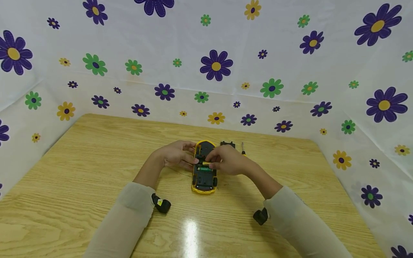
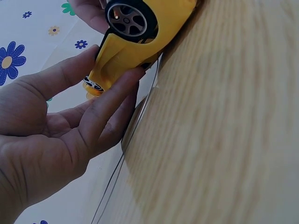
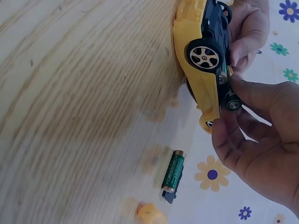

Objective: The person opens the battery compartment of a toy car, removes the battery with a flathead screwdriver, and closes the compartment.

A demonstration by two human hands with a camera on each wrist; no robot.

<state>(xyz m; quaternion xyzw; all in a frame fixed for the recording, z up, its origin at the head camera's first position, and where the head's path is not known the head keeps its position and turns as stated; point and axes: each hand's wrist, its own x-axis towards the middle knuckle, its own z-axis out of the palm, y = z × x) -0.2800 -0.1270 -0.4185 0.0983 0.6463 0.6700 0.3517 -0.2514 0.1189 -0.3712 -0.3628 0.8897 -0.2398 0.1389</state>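
Observation:
A yellow toy car (image 1: 204, 182) lies upside down on the table, its black underside up and its battery compartment uncovered. My left hand (image 1: 177, 154) grips the car's left side; in the left wrist view its thumb and fingers (image 2: 112, 100) are on either side of the yellow body (image 2: 117, 58). A green battery (image 1: 204, 169) lies across the compartment. Just above it, my right hand (image 1: 230, 160) pinches another battery (image 1: 206, 163) at the compartment. From the right wrist view, a dark green battery end (image 3: 233, 101) shows under the right thumb. Fingers partly hide the compartment.
Behind the right hand lies a black cover (image 1: 227, 143), and a loose green battery (image 3: 174, 170) is by it in the right wrist view. A screwdriver (image 1: 243, 148) with a yellow handle lies to the right. Flower-printed white cloth (image 1: 180, 79) borders the wooden table (image 1: 106, 154).

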